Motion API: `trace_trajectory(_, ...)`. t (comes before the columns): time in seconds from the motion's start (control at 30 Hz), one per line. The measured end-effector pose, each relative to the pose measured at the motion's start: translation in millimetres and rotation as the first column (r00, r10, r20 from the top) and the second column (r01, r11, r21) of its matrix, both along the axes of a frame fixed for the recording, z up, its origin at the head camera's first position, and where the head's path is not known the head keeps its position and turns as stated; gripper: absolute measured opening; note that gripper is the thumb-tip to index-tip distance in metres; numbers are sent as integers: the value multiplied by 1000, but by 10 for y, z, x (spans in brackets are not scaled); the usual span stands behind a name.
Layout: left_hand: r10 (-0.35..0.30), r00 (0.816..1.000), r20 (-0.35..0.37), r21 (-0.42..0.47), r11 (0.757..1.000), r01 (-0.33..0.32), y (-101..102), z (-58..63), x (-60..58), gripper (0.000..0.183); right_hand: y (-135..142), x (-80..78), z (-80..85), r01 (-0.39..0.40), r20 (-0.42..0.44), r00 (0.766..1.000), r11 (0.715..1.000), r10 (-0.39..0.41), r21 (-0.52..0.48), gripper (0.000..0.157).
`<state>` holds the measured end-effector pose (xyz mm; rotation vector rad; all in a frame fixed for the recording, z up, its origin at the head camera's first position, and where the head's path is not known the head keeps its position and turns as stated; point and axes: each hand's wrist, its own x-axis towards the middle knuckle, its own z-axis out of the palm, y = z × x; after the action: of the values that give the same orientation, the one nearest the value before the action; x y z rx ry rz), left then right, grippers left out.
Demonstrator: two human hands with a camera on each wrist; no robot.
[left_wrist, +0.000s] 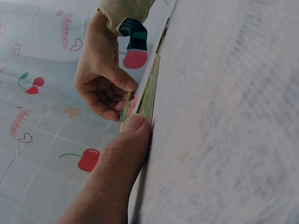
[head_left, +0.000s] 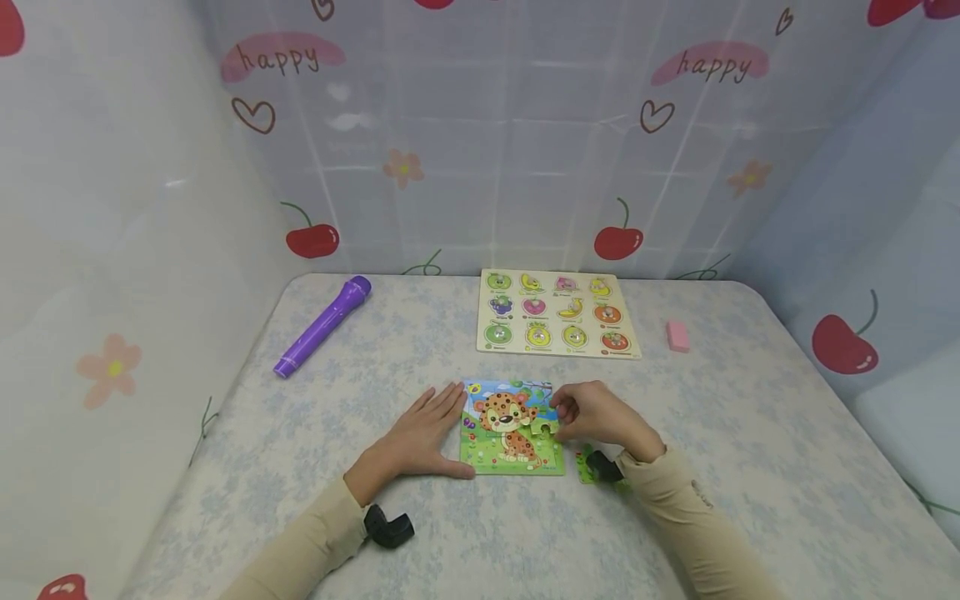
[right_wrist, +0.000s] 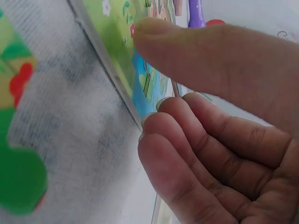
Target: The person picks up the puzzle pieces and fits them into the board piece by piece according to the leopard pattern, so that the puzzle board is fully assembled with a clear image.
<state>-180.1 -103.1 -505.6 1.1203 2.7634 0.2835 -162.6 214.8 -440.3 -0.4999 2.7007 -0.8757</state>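
A square jigsaw puzzle (head_left: 487, 458) with a spotted cub on it lies on the table in the head view. Along its left edge rests my left hand (head_left: 420, 437), fingers stretched out and thumb against the lower left corner. My right hand (head_left: 600, 417) pinches a puzzle piece (head_left: 542, 429) between thumb and finger over the puzzle's right side. In the left wrist view that piece (left_wrist: 124, 111) stands tilted above the board. Another green piece (head_left: 583, 469) lies on the table, partly hidden beneath the right wrist's camera; the right wrist view shows it blurred.
Behind the puzzle lies a wooden fruit peg board (head_left: 555, 346). A purple toy microphone (head_left: 322, 327) is at the back left, and a pink block (head_left: 678, 337) sits at the back right. Printed curtains (head_left: 480, 192) surround the table on the back and sides.
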Motion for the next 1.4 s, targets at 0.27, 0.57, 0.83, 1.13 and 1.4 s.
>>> trace_trajectory(0.27, -1, 1000, -11, -11, 1000, 1, 1, -6, -3, 125, -45, -16, -3, -7, 10, 1000, 1000, 7, 1, 38)
trace_trajectory(0.57, 5, 1000, -12, -26, 1000, -6, 10, -14, -6, 125, -83, -41, -24, -9, 39, 999, 1000, 8, 9, 38)
trace_trajectory(0.83, 6, 1000, -14, -20, 1000, -7, 8, -13, -5, 125, -103, -62, -34, -7, 48, 999, 1000, 6, 22, 38)
trace_trajectory(1.13, 2, 1000, -13, -22, 1000, -3, 5, -10, 1, 125, -90, -62, -35, -27, 58, 998, 999, 26, 23, 40)
trace_trajectory(1.4, 7, 1000, -18, -21, 1000, -7, 8, -21, -10, 126, -106, -71, -36, -38, 17, 999, 999, 38, 29, 31)
